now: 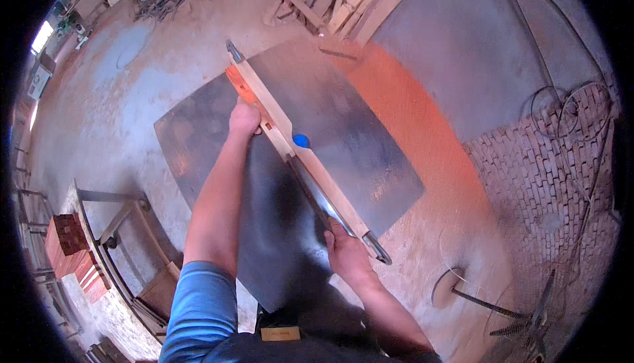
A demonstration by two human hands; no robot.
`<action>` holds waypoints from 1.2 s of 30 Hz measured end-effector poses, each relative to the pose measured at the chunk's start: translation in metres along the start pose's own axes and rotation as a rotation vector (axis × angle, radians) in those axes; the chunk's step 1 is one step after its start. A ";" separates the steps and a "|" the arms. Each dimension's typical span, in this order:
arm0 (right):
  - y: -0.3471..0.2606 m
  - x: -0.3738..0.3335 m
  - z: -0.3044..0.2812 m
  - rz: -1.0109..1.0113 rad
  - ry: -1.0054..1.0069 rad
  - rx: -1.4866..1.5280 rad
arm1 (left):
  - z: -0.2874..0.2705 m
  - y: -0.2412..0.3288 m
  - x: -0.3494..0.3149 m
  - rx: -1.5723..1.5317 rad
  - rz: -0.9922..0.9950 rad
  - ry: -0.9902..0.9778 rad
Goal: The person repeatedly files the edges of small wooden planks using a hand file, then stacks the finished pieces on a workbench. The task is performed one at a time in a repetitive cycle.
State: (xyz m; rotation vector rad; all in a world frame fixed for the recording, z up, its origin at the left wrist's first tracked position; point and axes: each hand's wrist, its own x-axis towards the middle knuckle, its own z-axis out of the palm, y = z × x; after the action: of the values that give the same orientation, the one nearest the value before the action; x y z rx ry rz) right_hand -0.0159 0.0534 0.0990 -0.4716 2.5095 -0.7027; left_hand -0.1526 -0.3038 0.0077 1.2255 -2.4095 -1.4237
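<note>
A long pale wooden bar (pixel 340 202) with metal ends lies slantwise above a dark tabletop (pixel 343 125). A round blue piece (pixel 301 141) sits at a notch near its middle. Along its left side runs a slotted wooden piece (pixel 246 89), reddish-orange at the far end. My left hand (pixel 246 118) is closed round this slotted piece. Closer to my body, my right hand (pixel 346 247) is closed on the near end of the dark, narrow strip (pixel 307 188) beside the pale bar. Its fingers partly hide what they grip.
Wooden boards (pixel 360 6) lean and lie past the table's far edge. To the left is a stand (pixel 125 257) with a stack of reddish blocks (pixel 71 244). Stacked bricks (pixel 541 165) and a fan (pixel 528 323) are on the right. Orange dust (pixel 422 112) covers the floor beside the table.
</note>
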 end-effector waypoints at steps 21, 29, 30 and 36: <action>0.077 -0.098 0.044 -0.052 -0.193 -0.021 | -0.148 -0.121 -0.236 -1.266 -0.104 -0.179; 0.099 -0.069 0.023 0.028 -0.160 0.123 | -0.182 -0.290 -0.445 -0.805 -0.392 0.697; 0.086 -0.067 0.017 0.039 -0.161 0.148 | -0.190 -0.316 -0.485 -0.647 -0.472 0.873; 0.060 -0.052 0.057 -0.362 -0.190 0.064 | -0.252 -0.392 -0.682 -0.633 -0.685 1.362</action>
State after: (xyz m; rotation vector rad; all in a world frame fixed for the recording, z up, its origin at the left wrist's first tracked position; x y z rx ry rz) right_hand 0.0456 0.1031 0.0416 -0.9374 2.2383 -0.8257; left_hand 0.6505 -0.1185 0.0567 1.9100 -0.6226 -0.7523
